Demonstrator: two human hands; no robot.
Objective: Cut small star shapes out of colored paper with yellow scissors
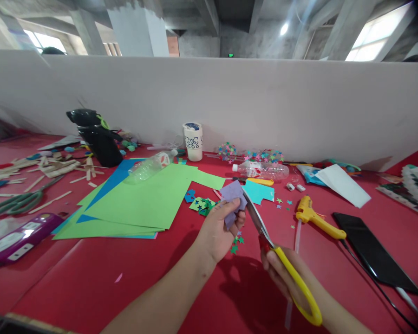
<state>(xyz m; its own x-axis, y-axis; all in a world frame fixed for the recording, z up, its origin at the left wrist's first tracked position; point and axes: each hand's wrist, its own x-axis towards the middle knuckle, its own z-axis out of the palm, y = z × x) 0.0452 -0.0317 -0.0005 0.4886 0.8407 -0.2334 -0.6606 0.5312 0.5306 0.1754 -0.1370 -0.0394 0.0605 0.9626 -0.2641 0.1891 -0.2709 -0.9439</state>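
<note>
Left hand above red table, thumb across purple paper

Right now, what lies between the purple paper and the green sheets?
Head view: a blue scrap and green scraps, left of the purple paper.

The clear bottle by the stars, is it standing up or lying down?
Lying down: the clear bottle has its long side on the red table, its white cap pointing left.
</note>
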